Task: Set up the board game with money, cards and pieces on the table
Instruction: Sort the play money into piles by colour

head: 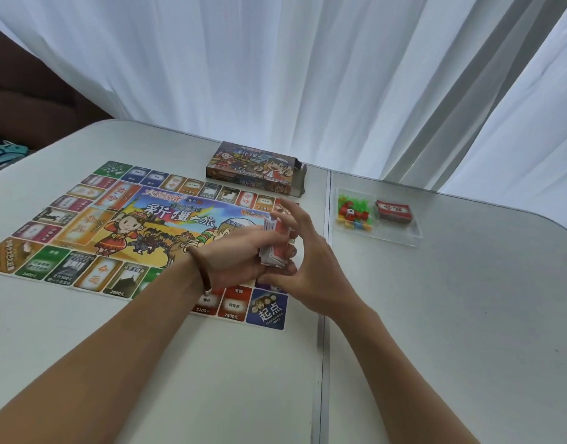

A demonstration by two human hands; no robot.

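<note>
Over the board's right end: the left grip (240, 256) and right grip (309, 264) meet around a stack of cards (273, 249), held clear above the board (141, 225)
Left grip: clamped on the stack, fingers curled round it from the left side, a bead bracelet (197, 270) at the wrist
Right grip: fingers fanned out and mostly straight at the stack's far side, thumb by its near end; motion blur hides whether it pinches cards or only touches them
Stack against the grips: between the two palms, seated deeper in the left one, red backs facing right
Step in hand: probably squaring or sorting the cards before they go down
Doing it well: hold with the left just firmly enough that the edges can slide, tap the ends level with the right fingers, and stay low over the board so a slipped card lands there; then lay the pile flat on a matching orange card space (75, 232)
Not yet set out: the clear packet (403, 235) with coloured pieces (354, 213) and a second red pack (392, 211), well to the right on the worktop (452, 315)
Box (253, 168): just beyond the board's far edge, end flap open
Risk: thin, slick cards could fan out and spill
</note>
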